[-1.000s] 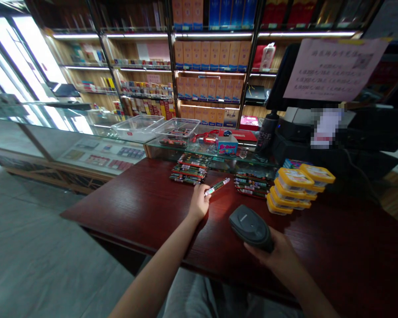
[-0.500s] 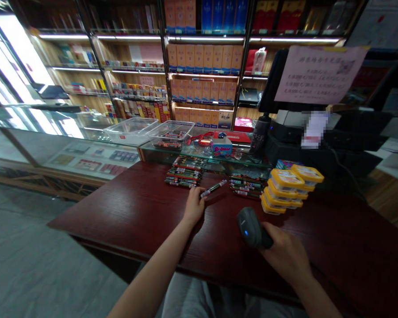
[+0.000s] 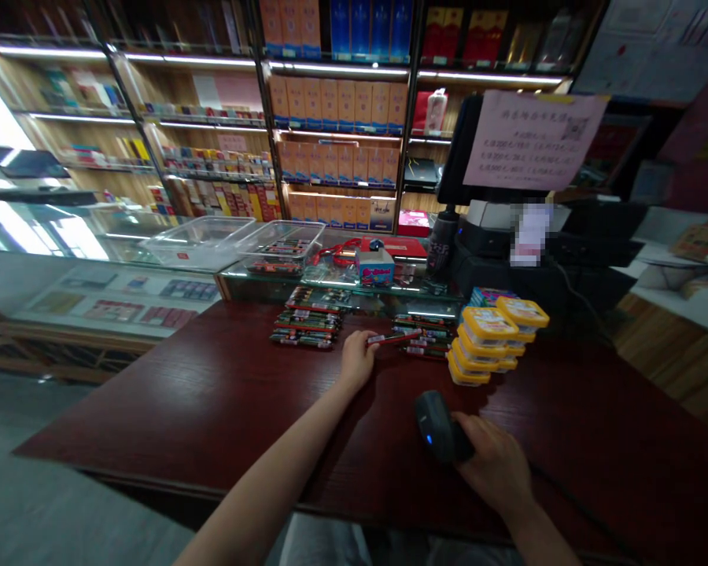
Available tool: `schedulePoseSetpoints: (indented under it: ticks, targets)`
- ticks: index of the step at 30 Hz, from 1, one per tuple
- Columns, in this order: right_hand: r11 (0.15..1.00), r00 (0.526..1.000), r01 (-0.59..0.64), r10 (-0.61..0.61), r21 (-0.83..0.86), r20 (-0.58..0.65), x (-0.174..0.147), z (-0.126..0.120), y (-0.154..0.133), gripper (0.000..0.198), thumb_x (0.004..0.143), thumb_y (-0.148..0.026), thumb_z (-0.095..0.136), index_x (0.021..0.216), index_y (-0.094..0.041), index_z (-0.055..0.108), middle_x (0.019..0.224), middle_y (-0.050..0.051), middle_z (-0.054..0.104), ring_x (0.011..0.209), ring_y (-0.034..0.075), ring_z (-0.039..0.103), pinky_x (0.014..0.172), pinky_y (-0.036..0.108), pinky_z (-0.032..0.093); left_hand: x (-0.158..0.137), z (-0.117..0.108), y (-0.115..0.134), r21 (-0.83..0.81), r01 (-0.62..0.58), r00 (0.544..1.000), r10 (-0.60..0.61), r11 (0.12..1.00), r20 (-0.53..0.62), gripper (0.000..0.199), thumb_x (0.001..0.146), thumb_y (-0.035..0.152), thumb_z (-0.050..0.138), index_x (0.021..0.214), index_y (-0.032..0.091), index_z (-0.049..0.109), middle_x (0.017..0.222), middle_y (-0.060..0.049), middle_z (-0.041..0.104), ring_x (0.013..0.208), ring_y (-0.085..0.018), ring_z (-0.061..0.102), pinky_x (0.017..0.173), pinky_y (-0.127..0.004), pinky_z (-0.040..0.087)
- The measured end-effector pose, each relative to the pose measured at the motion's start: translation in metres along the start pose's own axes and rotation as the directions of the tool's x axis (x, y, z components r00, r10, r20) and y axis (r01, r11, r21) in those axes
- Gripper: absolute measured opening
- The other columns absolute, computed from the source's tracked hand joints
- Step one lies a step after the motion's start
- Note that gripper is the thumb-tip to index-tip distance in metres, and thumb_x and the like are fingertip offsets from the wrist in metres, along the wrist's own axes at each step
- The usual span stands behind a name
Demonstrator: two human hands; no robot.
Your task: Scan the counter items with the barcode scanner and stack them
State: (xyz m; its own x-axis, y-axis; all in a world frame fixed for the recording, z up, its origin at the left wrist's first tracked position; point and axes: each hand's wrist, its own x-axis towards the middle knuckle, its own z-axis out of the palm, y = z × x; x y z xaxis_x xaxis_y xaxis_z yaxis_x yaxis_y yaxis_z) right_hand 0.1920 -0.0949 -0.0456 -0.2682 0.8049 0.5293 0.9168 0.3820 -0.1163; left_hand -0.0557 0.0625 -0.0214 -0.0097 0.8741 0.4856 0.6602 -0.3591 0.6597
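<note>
My left hand (image 3: 357, 360) is closed around one end of a slim, pen-like stick (image 3: 394, 338) with red and dark colouring. The stick's far end reaches over the right pile of similar sticks (image 3: 428, 346). Left of this hand lies a larger pile of dark sticks (image 3: 307, 322), stacked in rows. In my right hand (image 3: 495, 464) is a dark barcode scanner (image 3: 435, 424) with a blue light, held by its handle above the table, its head pointing forward and left. Yellow-lidded plastic boxes (image 3: 489, 322) stand stacked beyond the scanner.
Behind the brown table (image 3: 212, 409), a glass counter (image 3: 204, 281) bears clear plastic bins (image 3: 197, 240) and a small blue-pink box (image 3: 376, 267). A monitor (image 3: 457, 149) with a paper notice stands back right. The scanner's cable (image 3: 578, 503) trails right.
My left hand has carried the stick rightward, from between the two piles to the right pile. The stick now lies flatter across the view. My right hand still holds the scanner; the view has turned right.
</note>
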Motion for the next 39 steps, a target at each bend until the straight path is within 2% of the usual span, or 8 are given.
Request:
schedulePoseSetpoints:
  ticks: [11,15,18,23,29,32,36,39]
  targets:
    - [1.000,0.998,-0.014,0.012,0.026,0.054,0.004,0.006,0.004,0.034,0.076,-0.012,0.053,0.108,-0.018,0.057,0.092,0.006,0.069,0.081,0.018,0.063,0.077,0.029,0.045,0.074,0.078,0.021,-0.011,0.135,0.984,-0.133,0.991,0.118,0.025,0.076,0.019,0.063,0.099,0.023,0.070,0.100,-0.009,0.055,0.102,-0.024,0.050,0.093,-0.039,0.039]
    - [1.000,0.999,-0.004,0.004,-0.005,0.054,0.005,0.006,0.006,0.033,0.075,-0.013,0.054,0.108,-0.020,0.057,0.091,0.003,0.069,0.080,0.017,0.064,0.074,0.027,0.046,0.075,0.089,0.020,-0.077,0.138,0.984,-0.128,0.987,0.125,0.031,0.074,0.014,0.063,0.104,0.021,0.066,0.105,-0.008,0.052,0.103,-0.022,0.051,0.098,-0.036,0.037]
    - [1.000,0.999,0.018,-0.017,-0.023,0.029,0.004,0.007,0.007,0.033,0.075,-0.014,0.056,0.107,-0.019,0.056,0.092,0.003,0.069,0.080,0.017,0.064,0.073,0.027,0.046,0.070,0.082,0.018,-0.076,0.155,0.983,-0.147,0.985,0.107,0.041,0.074,0.015,0.063,0.114,0.019,0.060,0.107,-0.009,0.052,0.104,-0.021,0.051,0.099,-0.035,0.037]
    - [0.999,0.999,0.045,-0.045,-0.007,0.023,0.004,0.008,0.010,0.033,0.076,-0.016,0.057,0.108,-0.020,0.055,0.092,0.003,0.069,0.079,0.017,0.065,0.071,0.027,0.047,0.053,0.045,0.009,-0.051,0.019,0.997,-0.016,0.999,0.072,0.035,0.074,0.014,0.062,0.109,0.017,0.062,0.103,-0.008,0.055,0.104,-0.021,0.051,0.098,-0.035,0.038]
    - [0.998,0.998,0.054,-0.055,-0.039,-0.024,0.002,0.007,0.010,0.031,0.077,-0.019,0.056,0.108,-0.020,0.054,0.093,0.004,0.070,0.080,0.018,0.065,0.069,0.027,0.047,0.029,-0.035,-0.020,0.145,-0.113,0.993,0.115,0.983,-0.004,0.025,0.076,0.013,0.057,0.100,0.019,0.062,0.100,-0.007,0.056,0.101,-0.021,0.052,0.093,-0.037,0.041]
    - [0.999,0.999,0.029,-0.030,-0.046,-0.027,0.000,0.006,0.006,0.029,0.078,-0.017,0.053,0.106,-0.020,0.055,0.094,0.005,0.070,0.082,0.020,0.065,0.072,0.029,0.046,0.020,-0.078,-0.036,0.331,-0.045,0.996,0.067,0.943,-0.055,0.013,0.081,0.016,0.052,0.090,0.019,0.061,0.096,-0.007,0.057,0.098,-0.022,0.053,0.089,-0.036,0.041]
    - [1.000,1.000,-0.011,0.011,-0.027,-0.007,-0.001,0.003,0.001,0.027,0.079,-0.016,0.052,0.105,-0.020,0.056,0.094,0.005,0.070,0.083,0.020,0.064,0.074,0.031,0.045,0.009,-0.121,-0.060,0.573,0.201,0.977,-0.117,0.795,-0.180,0.016,0.086,0.018,0.044,0.095,0.018,0.057,0.100,-0.009,0.058,0.097,-0.024,0.053,0.086,-0.037,0.041]
    - [1.000,1.000,-0.017,0.017,-0.013,0.000,-0.002,0.001,0.000,0.026,0.078,-0.018,0.053,0.104,-0.020,0.056,0.093,0.004,0.069,0.082,0.020,0.064,0.073,0.030,0.045,0.001,-0.141,-0.081,0.639,0.254,0.967,-0.208,0.726,-0.148,0.023,0.087,0.013,0.037,0.101,0.017,0.055,0.102,-0.011,0.059,0.094,-0.024,0.055,0.081,-0.036,0.042]
